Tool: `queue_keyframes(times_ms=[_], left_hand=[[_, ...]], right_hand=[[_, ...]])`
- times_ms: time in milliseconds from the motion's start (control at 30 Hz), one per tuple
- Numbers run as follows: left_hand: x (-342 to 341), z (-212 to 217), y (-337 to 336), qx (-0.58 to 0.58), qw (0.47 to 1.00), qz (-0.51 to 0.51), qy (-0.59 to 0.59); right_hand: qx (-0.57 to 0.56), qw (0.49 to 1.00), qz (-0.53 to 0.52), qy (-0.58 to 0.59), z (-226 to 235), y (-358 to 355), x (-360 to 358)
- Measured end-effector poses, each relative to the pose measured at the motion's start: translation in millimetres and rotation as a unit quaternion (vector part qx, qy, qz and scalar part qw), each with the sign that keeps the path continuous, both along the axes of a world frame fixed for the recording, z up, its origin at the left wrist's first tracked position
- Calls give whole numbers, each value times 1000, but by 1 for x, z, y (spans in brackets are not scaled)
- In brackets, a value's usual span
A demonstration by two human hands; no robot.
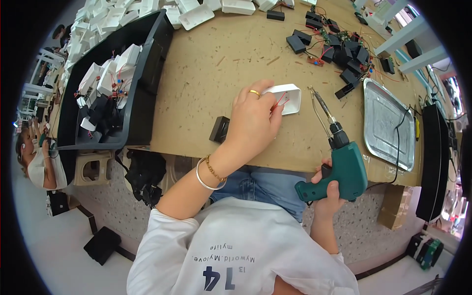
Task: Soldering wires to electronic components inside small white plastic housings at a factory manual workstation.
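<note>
My left hand [255, 115] is closed on a small white plastic case [292, 101] near the table's front edge. Its fingers lie over the case's left end, and the thumb and a fingertip meet at thin red wires [282, 97] inside; whether they pinch these wires is hard to see. My right hand [332, 194] grips a green soldering gun [350, 169] by its handle, fingers around the trigger. The gun's metal tip [314, 93] points away from me, to the right of the case and apart from it. A black box-shaped part [220, 129] lies beside my left wrist.
A black crate [147, 83] on the left holds white cases and wired parts. White cases [115, 19] pile up behind it. Black wired modules [349, 54] heap at the far right, near a metal tray [388, 162] crossed by a black cord. Another person [39, 157] sits far left.
</note>
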State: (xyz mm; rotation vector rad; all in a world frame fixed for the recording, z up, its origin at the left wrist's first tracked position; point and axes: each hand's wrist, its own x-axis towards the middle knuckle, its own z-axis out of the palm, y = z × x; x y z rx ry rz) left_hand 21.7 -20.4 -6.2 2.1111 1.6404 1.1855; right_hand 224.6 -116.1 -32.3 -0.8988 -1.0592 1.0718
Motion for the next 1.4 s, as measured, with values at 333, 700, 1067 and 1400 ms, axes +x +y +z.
queue_keyframes(times_ms=[333,700,1067,1400], left_hand=[[10,-5,0,36,997,36,52],[20,-4,5,103,991,25,86],[23,-10,8,69,995,17,63],[23,-9,8,62,993,18,95]], right_hand=[[-83,986,21,-143,4,-9,0],[-102,985,4,-141,9,-4,-3],[-102,979,0,-176,7,-2,3],[-108,980,11,-168,7,1,6]])
